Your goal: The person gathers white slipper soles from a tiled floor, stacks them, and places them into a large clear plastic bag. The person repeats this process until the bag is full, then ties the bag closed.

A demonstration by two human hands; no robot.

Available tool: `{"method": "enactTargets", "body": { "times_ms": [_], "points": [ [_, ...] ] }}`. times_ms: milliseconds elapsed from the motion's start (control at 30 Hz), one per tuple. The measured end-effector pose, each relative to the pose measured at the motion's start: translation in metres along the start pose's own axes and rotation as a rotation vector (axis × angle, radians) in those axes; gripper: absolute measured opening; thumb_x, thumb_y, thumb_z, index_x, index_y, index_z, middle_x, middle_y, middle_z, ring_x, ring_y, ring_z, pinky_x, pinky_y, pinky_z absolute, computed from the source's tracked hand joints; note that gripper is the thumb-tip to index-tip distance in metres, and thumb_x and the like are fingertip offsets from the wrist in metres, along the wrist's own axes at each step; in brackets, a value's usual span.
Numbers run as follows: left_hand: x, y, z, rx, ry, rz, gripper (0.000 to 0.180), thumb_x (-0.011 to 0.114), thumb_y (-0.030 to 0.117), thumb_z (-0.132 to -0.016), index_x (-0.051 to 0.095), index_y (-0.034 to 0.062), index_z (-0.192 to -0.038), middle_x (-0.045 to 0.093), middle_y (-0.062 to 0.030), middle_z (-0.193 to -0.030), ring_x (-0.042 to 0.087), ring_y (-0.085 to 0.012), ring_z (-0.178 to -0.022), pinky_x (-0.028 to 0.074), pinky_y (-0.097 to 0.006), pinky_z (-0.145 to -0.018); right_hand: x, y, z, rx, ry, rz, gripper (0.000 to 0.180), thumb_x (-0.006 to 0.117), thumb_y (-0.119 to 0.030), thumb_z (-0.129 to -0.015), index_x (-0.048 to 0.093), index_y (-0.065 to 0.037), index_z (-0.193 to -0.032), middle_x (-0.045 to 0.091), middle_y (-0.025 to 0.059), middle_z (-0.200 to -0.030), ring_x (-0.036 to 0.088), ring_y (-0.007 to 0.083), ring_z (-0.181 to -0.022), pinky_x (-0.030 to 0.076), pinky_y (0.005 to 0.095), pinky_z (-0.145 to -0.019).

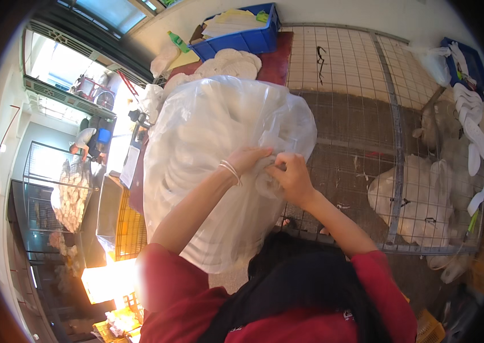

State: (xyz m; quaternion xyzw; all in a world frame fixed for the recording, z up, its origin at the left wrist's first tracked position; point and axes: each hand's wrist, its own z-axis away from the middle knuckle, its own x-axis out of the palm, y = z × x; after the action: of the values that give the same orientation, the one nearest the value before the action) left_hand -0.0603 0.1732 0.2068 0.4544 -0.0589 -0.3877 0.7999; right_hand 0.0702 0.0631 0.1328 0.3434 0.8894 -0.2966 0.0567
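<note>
A large clear plastic bag point(213, 126) bulges in front of me, packed with white curved pieces stacked in layers. My left hand point(251, 160) pinches the bag's gathered plastic on its right side, and a pale band circles that wrist. Close beside it, my right hand point(294, 180) is closed with its fingertips on the same bunched plastic. The exact grip of the fingertips is partly hidden by the crumpled film.
A blue crate point(239, 34) stands behind the bag on a red surface point(278, 57). Wire mesh point(342, 74) spans the right side. White sole-shaped pieces point(473, 134) hang at far right, near white bags point(419, 200). Another person point(84, 140) bends at far left, beyond a yellow crate point(130, 226).
</note>
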Motion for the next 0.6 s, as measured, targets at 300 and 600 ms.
{"method": "enactTargets", "body": {
  "times_ms": [300, 600],
  "points": [
    [-0.056, -0.013, -0.037, 0.112, 0.194, 0.853, 0.026, 0.048, 0.023, -0.099, 0.059, 0.0014, -0.088, 0.062, -0.0133, -0.084, 0.061, -0.026, -0.076, 0.054, -0.042, -0.072, 0.028, -0.031, -0.025, 0.078, 0.006, 0.041, 0.019, 0.061, -0.009, -0.075, 0.057, -0.006, -0.093, 0.051, 0.0076, -0.1, 0.048, 0.0288, -0.102, 0.034, 0.0482, -0.087],
    [-0.156, 0.054, 0.045, 0.267, 0.111, 0.908, 0.041, 0.046, 0.031, -0.101, 0.039, 0.0164, -0.063, 0.027, 0.0052, -0.056, 0.029, -0.0109, -0.049, 0.026, -0.029, -0.045, 0.041, -0.087, -0.139, 0.532, -0.135, -1.152, 0.025, 0.051, -0.023, -0.1, 0.056, -0.003, -0.086, 0.053, 0.0048, -0.072, 0.049, 0.0146, -0.068, 0.044, 0.0335, -0.066]
  ]
}}
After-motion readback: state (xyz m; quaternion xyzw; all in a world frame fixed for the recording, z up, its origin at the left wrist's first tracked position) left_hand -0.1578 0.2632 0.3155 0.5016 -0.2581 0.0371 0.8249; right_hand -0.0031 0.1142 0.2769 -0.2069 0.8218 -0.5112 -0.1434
